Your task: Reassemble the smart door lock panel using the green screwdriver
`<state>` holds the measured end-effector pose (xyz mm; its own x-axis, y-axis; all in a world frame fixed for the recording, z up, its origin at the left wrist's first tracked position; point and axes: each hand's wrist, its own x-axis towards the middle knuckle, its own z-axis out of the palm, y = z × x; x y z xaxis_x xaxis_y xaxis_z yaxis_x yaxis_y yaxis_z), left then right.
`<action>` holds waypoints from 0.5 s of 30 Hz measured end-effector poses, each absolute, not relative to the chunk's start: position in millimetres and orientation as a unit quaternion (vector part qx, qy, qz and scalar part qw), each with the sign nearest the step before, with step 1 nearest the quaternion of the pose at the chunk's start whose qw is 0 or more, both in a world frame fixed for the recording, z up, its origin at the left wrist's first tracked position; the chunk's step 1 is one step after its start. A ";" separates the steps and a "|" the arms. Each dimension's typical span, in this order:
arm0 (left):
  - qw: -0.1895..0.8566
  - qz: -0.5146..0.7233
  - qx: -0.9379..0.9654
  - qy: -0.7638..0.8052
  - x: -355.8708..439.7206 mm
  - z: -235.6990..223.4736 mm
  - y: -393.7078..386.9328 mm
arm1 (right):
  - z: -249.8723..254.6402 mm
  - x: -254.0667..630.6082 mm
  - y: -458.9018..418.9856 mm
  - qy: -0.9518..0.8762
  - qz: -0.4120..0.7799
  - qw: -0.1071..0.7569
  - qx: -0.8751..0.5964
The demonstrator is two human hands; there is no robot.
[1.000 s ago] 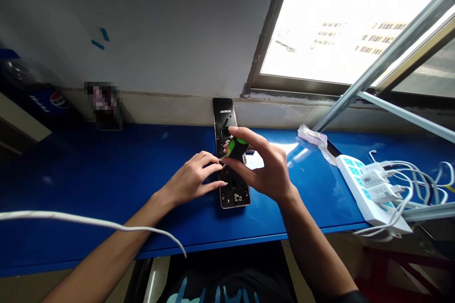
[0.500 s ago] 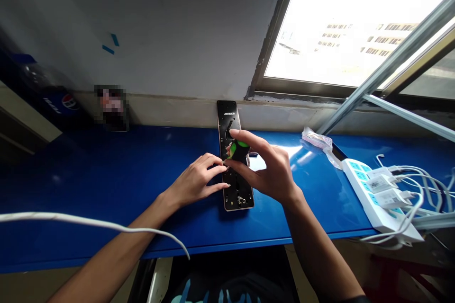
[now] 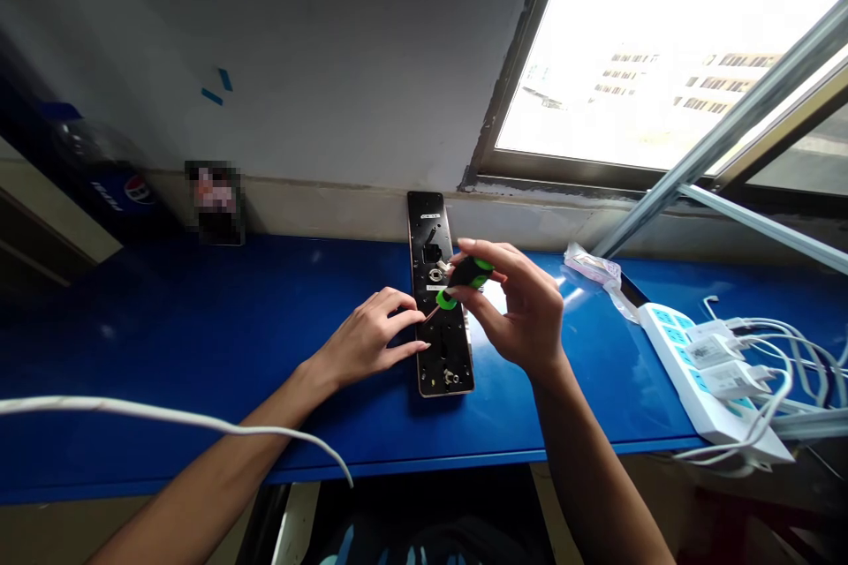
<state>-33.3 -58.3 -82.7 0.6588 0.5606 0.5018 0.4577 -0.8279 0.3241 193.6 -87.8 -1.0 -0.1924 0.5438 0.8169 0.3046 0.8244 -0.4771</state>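
Head view: black metal plate (image 3: 441,344) with gold edging, bottom end on the blue shelf (image 3: 199,327), top end leaning on the wall (image 3: 298,62). Left hand (image 3: 371,340) is on the plate's left side, fingers apart and slightly curled, fingertips (image 3: 412,315) touching the plate edge, not clamped. Right hand (image 3: 517,309) is clamped on a screwdriver (image 3: 467,278) with a black and green handle, pinched between thumb and fingers above the plate. Shaft angles down-left, tip near the left index finger. Right of the plate: crumpled plastic packet (image 3: 589,269) on the shelf, then a white power strip (image 3: 689,362) with chargers (image 3: 732,362) plugged in. White cable (image 3: 165,413) crosses over the left forearm (image 3: 231,433).
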 end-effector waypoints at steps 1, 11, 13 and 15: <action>0.084 0.305 0.906 0.282 -33.0 -82.8 -58.5 | 0.2 193.8 -87.4 -0.764 0.076 0.576 -0.280; 0.100 0.310 0.895 0.305 -33.7 -81.6 -60.0 | 9.0 190.0 -85.6 -0.769 0.115 0.577 -0.249; 0.100 0.307 0.895 0.307 -33.8 -82.0 -60.2 | 8.8 189.2 -84.9 -0.766 0.068 0.585 -0.258; 0.103 0.306 0.895 0.307 -33.7 -82.3 -60.2 | 8.7 188.4 -85.5 -0.772 0.082 0.572 -0.264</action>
